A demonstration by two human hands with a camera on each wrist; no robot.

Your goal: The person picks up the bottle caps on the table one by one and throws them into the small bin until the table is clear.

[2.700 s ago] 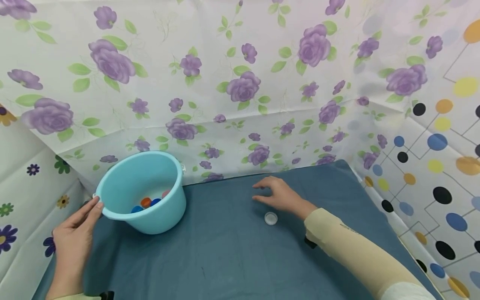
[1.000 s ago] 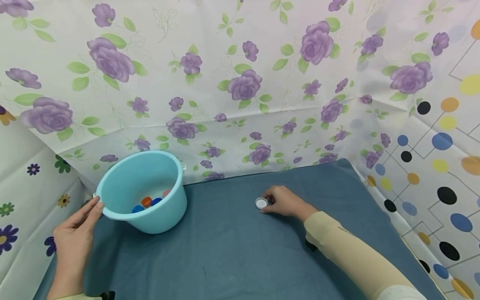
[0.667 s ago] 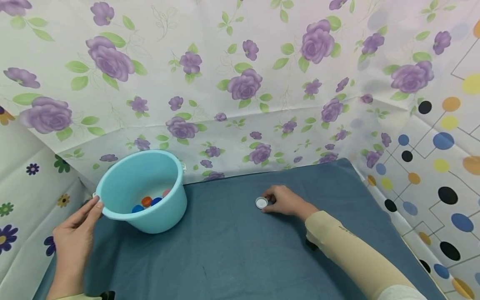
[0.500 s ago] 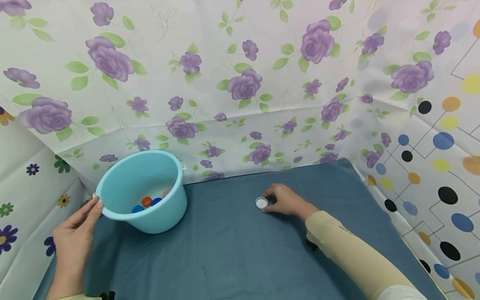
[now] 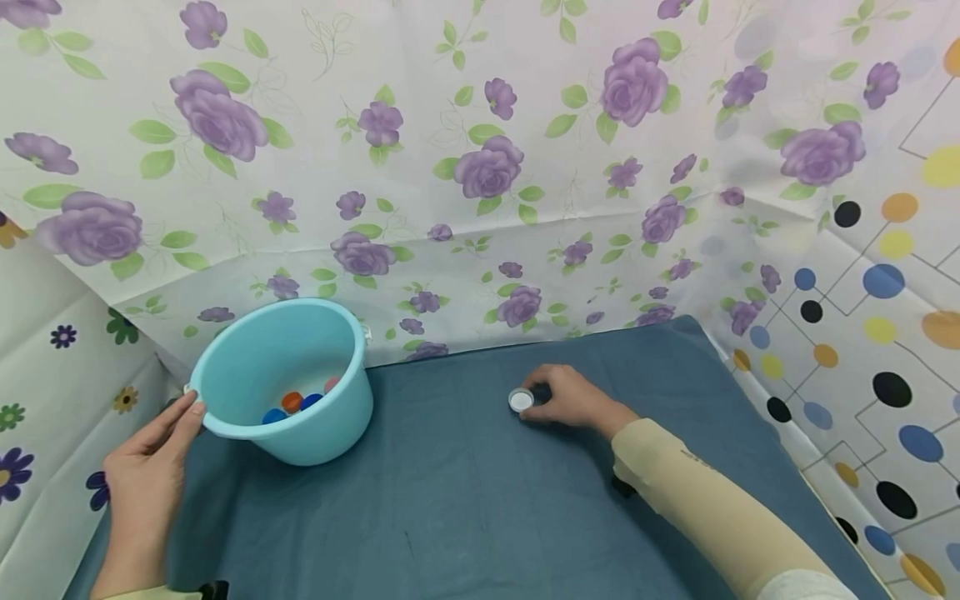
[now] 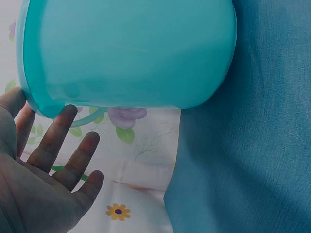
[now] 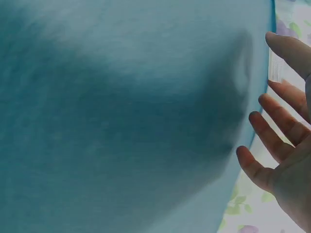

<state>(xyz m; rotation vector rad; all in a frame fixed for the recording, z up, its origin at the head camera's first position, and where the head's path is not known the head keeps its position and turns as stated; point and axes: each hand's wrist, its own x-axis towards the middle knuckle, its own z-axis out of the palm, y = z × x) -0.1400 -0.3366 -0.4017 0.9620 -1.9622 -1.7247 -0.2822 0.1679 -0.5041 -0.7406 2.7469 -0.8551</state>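
Observation:
In the head view my right hand (image 5: 567,397) pinches a small white bottle cap (image 5: 521,401) by its edge, with thumb and forefinger, and the cap's hollow side faces up. The right wrist view gives the ribbed side of the cap (image 7: 275,68) between those fingers; it seems slightly above the cloth. On the left, a light blue plastic bucket (image 5: 322,435) stands on the cloth. My left hand (image 5: 147,483) pinches its rim near the handle mount, other fingers loosely spread below. Inside lie several small caps: an orange one (image 5: 292,402), blue ones (image 5: 273,416) and a pink one (image 5: 332,384).
Dark blue cloth (image 5: 450,500) covers the table. Behind it rises a white sheet with purple flowers (image 5: 480,192). Another sheet, with coloured dots (image 5: 892,392), closes the right side, and a flowered sheet (image 5: 67,400) the left, close to the bucket.
At first the cap lay on the cloth under my spread right hand. Now it is pinched, farther back and left, and has shifted slightly backward since half a second ago. Left hand and bucket stay put.

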